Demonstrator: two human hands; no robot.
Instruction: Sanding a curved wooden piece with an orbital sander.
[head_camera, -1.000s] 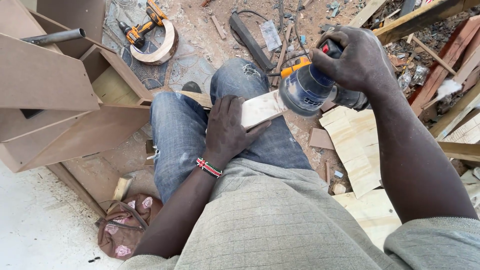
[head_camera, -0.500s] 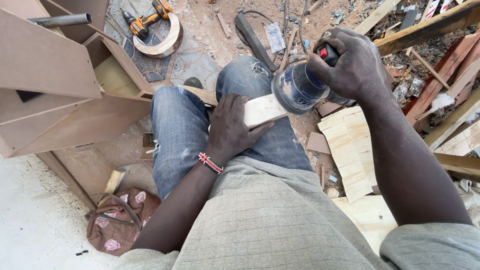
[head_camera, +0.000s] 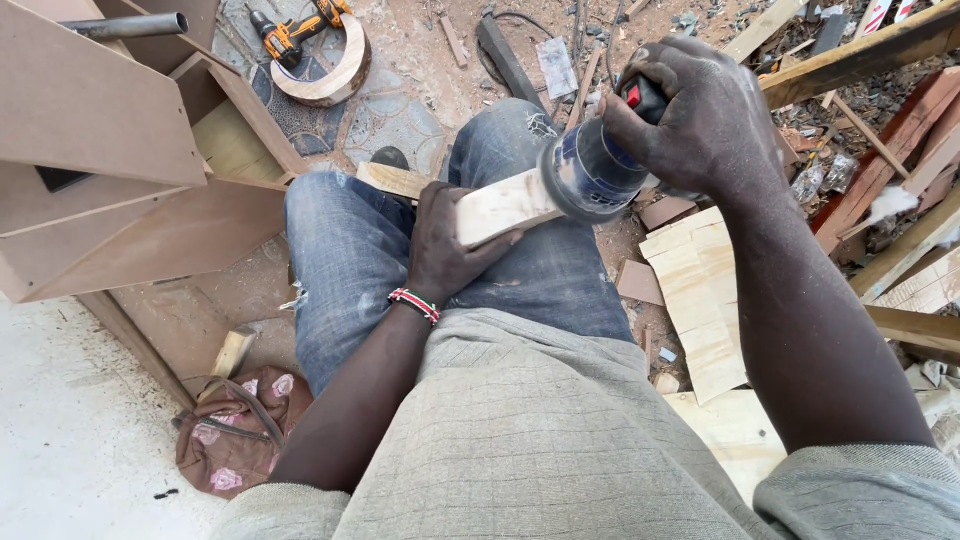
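Head view: the right hand (head_camera: 700, 110) grips and half-hides the sander (head_camera: 590, 175); the left hand (head_camera: 445, 245), now curled, clasps the tilted-up wood piece (head_camera: 500, 208).

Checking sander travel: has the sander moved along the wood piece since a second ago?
Yes. The sander in the right hand slid leftward along the wood piece, toward the left hand, nearer the denim knee.
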